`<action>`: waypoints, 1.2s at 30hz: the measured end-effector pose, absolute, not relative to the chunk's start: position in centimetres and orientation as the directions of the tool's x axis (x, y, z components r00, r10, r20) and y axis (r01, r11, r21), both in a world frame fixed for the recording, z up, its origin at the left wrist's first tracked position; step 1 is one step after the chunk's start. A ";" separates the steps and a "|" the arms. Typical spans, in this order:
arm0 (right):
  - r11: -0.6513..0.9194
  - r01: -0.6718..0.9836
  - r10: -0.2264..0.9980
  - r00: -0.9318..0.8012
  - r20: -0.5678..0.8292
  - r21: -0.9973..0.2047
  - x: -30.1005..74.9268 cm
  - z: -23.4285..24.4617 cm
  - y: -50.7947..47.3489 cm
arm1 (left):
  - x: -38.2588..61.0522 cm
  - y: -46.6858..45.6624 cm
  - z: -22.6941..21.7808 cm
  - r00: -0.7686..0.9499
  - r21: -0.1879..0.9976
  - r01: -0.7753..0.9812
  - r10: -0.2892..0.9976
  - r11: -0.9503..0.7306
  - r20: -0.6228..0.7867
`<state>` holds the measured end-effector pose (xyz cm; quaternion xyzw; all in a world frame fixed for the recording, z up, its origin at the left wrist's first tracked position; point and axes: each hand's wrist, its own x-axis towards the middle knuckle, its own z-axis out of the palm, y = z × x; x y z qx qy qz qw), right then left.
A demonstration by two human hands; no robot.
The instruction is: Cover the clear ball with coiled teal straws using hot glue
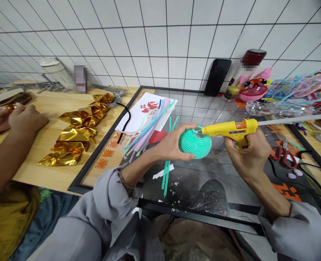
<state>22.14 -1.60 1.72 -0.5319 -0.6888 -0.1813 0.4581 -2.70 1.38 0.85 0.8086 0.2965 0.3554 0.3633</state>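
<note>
Green ball (195, 146) likely needing gentleness, my left hand (171, 145) is pinching it, my right hand (247, 155) gripping the glue gun (232, 131).

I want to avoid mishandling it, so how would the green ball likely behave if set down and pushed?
The green ball would probably roll, since its sides are rounded. It is likely light for its size: the opening at its top suggests a hollow shell. Its ridged surface may resist slipping from the left hand.
</note>
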 end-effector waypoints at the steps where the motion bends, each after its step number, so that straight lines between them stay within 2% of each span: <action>1: 0.372 0.899 0.563 -0.018 0.826 -0.234 22.1 1.7 -1.6 | -2.7 1.4 0.9 0.572 0.797 0.223 0.738 -0.561 0.359; 7: 0.389 0.899 0.506 -0.028 0.862 -0.199 22.1 1.7 -1.4 | -2.7 1.4 0.9 0.565 0.802 0.231 0.747 -0.551 0.351; 19: 0.400 0.900 0.507 -0.061 0.860 -0.172 22.3 1.4 -1.3 | -2.8 1.4 1.1 0.574 0.814 0.232 0.750 -0.532 0.327; 26: 0.462 0.880 0.440 -0.118 0.890 -0.112 22.6 1.7 -1.2 | -2.9 1.5 1.2 0.575 0.821 0.229 0.754 -0.522 0.319; 32: 0.413 0.892 0.532 -0.074 0.843 -0.182 22.4 1.8 -1.4 | -2.9 1.5 1.0 0.581 0.822 0.211 0.744 -0.529 0.329; 36: 0.396 0.897 0.538 -0.052 0.841 -0.198 22.2 1.8 -1.5 | -2.9 1.6 0.8 0.573 0.819 0.203 0.743 -0.537 0.346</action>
